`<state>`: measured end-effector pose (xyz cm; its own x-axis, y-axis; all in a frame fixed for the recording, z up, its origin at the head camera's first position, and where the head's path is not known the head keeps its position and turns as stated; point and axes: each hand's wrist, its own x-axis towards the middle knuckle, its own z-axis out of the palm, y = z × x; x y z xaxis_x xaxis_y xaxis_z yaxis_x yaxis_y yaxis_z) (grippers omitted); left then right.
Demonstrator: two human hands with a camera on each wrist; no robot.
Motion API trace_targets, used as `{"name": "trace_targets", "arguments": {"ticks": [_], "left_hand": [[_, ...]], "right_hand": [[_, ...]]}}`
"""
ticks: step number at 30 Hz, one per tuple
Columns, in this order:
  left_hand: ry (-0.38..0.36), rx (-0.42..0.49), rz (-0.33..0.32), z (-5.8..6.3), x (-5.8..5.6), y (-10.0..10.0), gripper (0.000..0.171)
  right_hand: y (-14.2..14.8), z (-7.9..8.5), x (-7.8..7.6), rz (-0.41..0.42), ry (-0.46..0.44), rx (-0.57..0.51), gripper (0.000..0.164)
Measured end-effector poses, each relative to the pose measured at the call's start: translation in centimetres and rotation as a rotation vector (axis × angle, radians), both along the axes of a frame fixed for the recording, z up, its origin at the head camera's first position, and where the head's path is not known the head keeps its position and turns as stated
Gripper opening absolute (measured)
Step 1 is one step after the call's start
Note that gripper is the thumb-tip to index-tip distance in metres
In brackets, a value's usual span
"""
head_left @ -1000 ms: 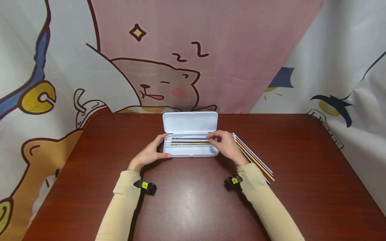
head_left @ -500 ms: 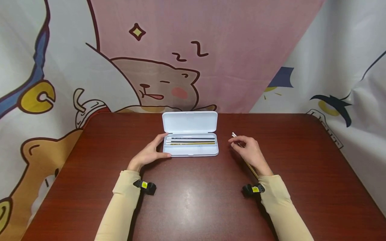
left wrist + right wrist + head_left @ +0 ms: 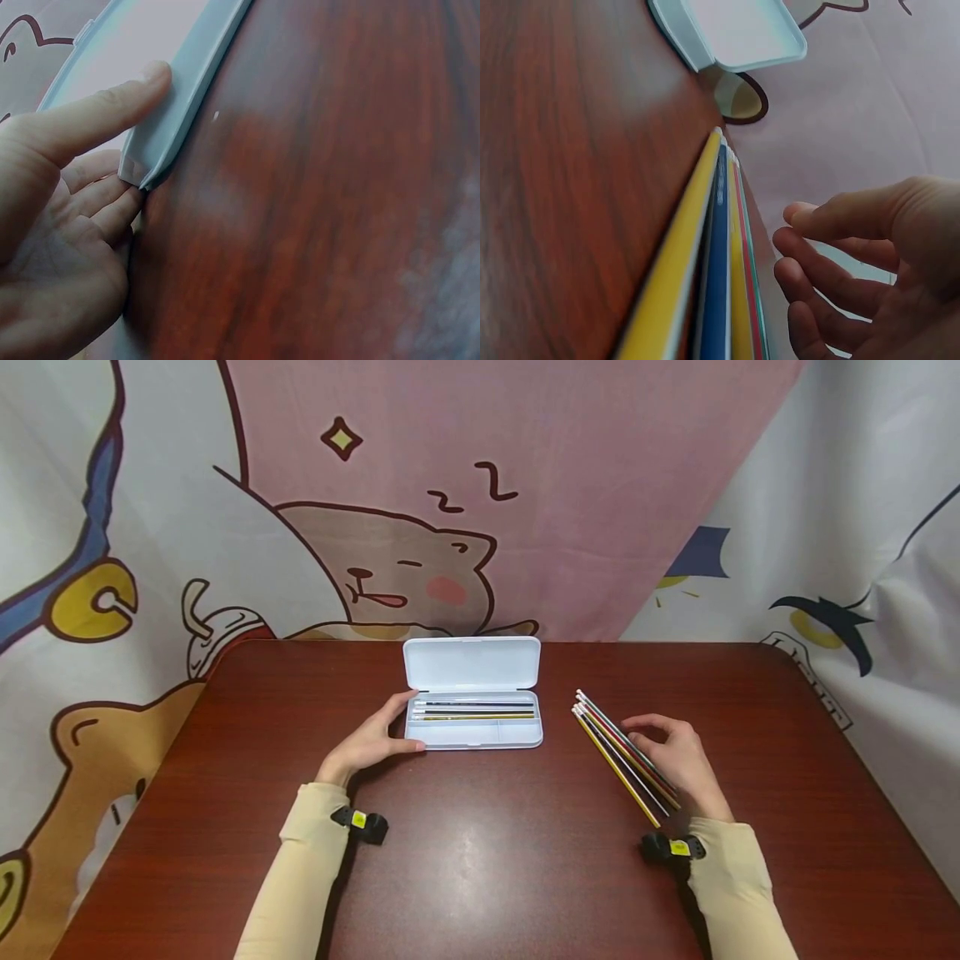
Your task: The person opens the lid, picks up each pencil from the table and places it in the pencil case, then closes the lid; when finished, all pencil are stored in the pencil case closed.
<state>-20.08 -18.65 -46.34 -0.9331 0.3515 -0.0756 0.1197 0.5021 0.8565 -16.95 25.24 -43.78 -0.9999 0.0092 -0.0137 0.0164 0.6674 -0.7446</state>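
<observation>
A white pencil case (image 3: 472,664) lies with its lid raised at the back middle of the table. Several pencils (image 3: 476,717) lie lengthwise in its rear compartment. My left hand (image 3: 367,747) holds the case's left end, thumb at the front edge and fingers behind the corner, as the left wrist view also shows. To the right, several loose pencils (image 3: 612,762) in yellow, dark blue, red and green lie slantwise, white-tipped ends pointing away. My right hand (image 3: 678,760) is just right of this bundle. Its fingers (image 3: 832,277) are loosely curled with nothing between them.
The dark red wooden table (image 3: 480,860) ends at a back edge, where a cartoon-printed cloth (image 3: 600,527) hangs. Inside the case, the front compartment has a small divider towards its right. Each wrist wears a small black camera (image 3: 367,824).
My right hand has moved from the case over the loose pencils to their right side. A yellow pencil now lies apart on the bundle's left. My left hand stays on the case.
</observation>
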Motion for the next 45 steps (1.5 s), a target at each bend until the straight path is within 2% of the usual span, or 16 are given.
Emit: {"name": "trace_targets", "arguments": {"ticks": [7, 17, 35, 45], "left_hand": [[0.010, 0.010, -0.008, 0.0, -0.1, 0.0, 0.087], [0.007, -0.001, -0.007, 0.0, -0.3, 0.0, 0.088], [-0.004, -0.006, 0.004, 0.2, -0.2, 0.0, 0.088], [0.000, -0.001, -0.007, -0.1, -0.2, -0.1, 0.087]], "right_hand": [[1.0, -0.5, 0.3, -0.018, -0.055, 0.007, 0.024], [0.8, -1.2, 0.0, 0.019, 0.043, 0.099, 0.021], [0.3, -1.5, -0.7, 0.021, 0.032, 0.113, 0.016], [0.5, -1.7, -0.5, 0.003, 0.069, 0.108, 0.015]]}}
